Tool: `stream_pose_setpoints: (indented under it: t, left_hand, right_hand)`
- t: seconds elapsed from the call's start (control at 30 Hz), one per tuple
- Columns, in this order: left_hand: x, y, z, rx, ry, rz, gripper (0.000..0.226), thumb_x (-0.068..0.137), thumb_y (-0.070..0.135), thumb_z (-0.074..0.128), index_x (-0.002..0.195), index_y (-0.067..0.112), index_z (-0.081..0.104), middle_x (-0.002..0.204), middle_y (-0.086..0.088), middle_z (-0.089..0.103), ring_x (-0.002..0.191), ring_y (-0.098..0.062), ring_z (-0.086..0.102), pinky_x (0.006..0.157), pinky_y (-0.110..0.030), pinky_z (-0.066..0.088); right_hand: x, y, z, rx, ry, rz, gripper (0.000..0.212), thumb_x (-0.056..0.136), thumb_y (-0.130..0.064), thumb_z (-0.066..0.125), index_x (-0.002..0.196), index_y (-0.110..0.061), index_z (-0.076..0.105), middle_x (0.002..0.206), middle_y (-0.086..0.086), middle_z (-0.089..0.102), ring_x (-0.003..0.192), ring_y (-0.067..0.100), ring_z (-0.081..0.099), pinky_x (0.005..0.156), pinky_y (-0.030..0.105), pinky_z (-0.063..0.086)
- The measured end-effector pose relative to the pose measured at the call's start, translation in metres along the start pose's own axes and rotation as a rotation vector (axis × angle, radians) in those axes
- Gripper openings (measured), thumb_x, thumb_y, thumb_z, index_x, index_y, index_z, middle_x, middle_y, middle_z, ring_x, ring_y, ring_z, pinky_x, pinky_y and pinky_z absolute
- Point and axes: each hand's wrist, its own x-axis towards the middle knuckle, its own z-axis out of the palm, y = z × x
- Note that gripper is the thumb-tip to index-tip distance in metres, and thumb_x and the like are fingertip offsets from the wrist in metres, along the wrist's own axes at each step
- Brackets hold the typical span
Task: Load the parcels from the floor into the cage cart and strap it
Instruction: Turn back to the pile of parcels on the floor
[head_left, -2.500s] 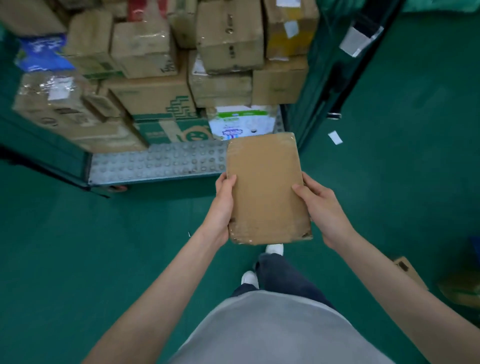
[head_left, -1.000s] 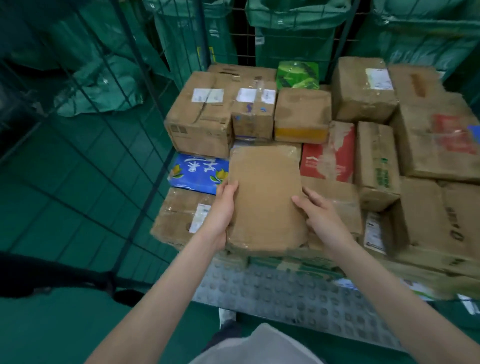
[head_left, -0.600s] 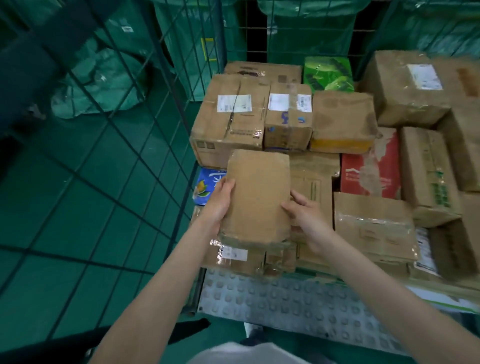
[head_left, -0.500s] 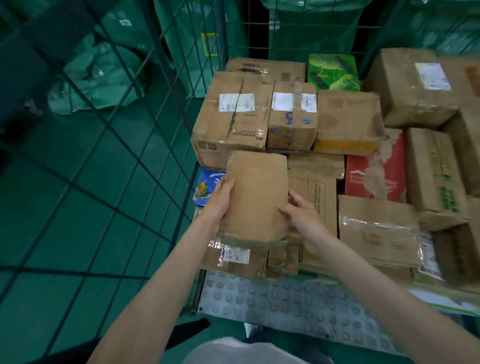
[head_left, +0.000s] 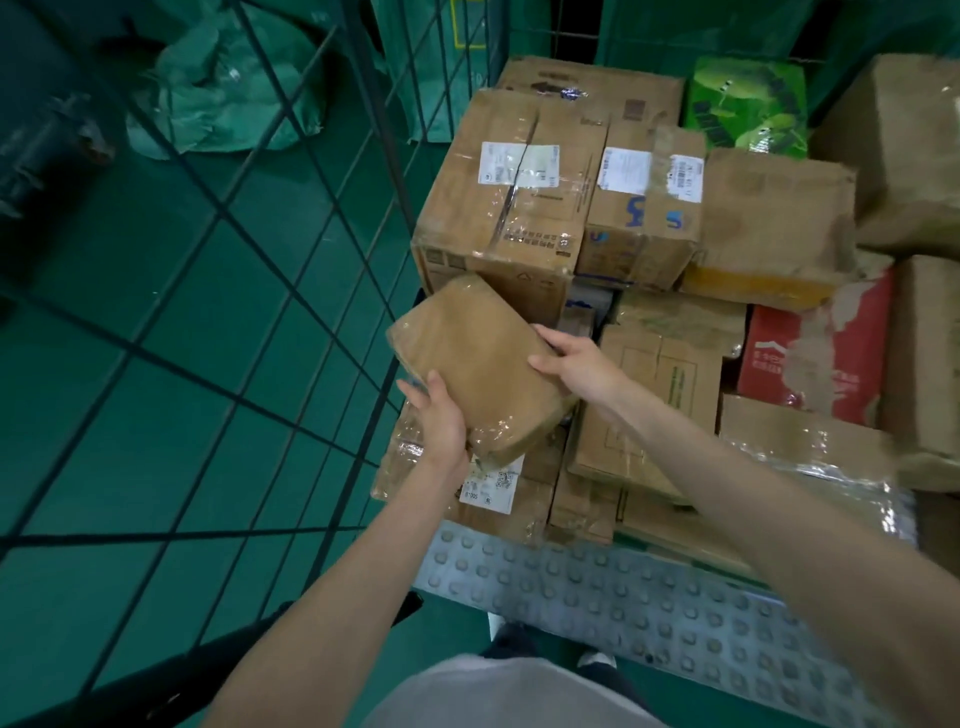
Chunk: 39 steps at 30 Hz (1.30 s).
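Both hands on the flat brown taped cardboard parcel (head_left: 480, 364): left hand (head_left: 441, 421) grips its near corner, right hand (head_left: 576, 361) clasps the far edge. It's tilted above the stacked cardboard boxes (head_left: 644, 395), beside the green wire cage cart (head_left: 358, 208) wall.

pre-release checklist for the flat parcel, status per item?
1. Both hands on flat brown parcel: ok, left hand at its near end, right hand at its right edge.
2. Parcel inside the wire side panel: ok.
3. Support underneath: ok, label-bearing box lies below.
4. Parcel level: not ok, tilted.
5. Parcel in contact with the stack: cannot tell.
6. Cart strapped: cannot tell, no strap visible.
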Motion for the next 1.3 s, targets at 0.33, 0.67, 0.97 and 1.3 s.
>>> stream_pose_setpoints:
  t: [0.33,0.67,0.97,1.3]
  left_hand:
    - [0.014,-0.003,-0.012,0.021,-0.189,-0.284,0.057,0.102,0.050,0.038,0.151,0.030,0.017,0.153,-0.013,0.036,0.133,-0.044,0.042,0.095,-0.065,0.043]
    - [0.040,0.029,-0.026,0.217,-0.067,-0.117,0.071,0.094,0.062,0.046,0.151,0.049,0.006,0.158,-0.015,0.026,0.082,-0.038,0.068,0.068,-0.046,0.062]
    - [0.046,0.038,-0.013,0.011,-0.062,-0.146,0.038,0.099,0.038,0.052,0.127,0.022,0.032,0.141,-0.012,0.038,0.111,-0.038,0.060,0.065,-0.043,0.062]
    - [0.050,0.037,-0.004,0.026,-0.037,-0.159,0.029,0.100,0.032,0.052,0.120,0.021,0.033,0.127,-0.011,0.041,0.112,-0.041,0.058,0.069,-0.050,0.061]
  right_hand:
    - [0.012,0.021,-0.004,-0.174,0.184,0.022,0.050,0.096,-0.020,0.063,0.144,-0.015,0.048,0.146,0.005,0.047,0.129,0.021,0.048,0.093,0.024,0.037]
    - [-0.027,0.050,-0.012,-0.720,0.116,0.015,0.081,0.092,-0.037,0.065,0.157,-0.021,0.019,0.153,0.008,0.035,0.138,0.030,0.032,0.113,0.045,0.028]
    - [0.004,0.019,-0.020,-0.391,0.320,-0.058,0.076,0.089,0.003,0.062,0.154,-0.014,0.026,0.153,0.013,0.037,0.140,0.028,0.037,0.117,0.041,0.032]
    - [0.013,0.027,-0.030,-0.253,0.240,-0.025,0.073,0.097,-0.010,0.059,0.157,-0.016,0.018,0.160,0.003,0.024,0.145,0.022,0.029,0.115,0.030,0.025]
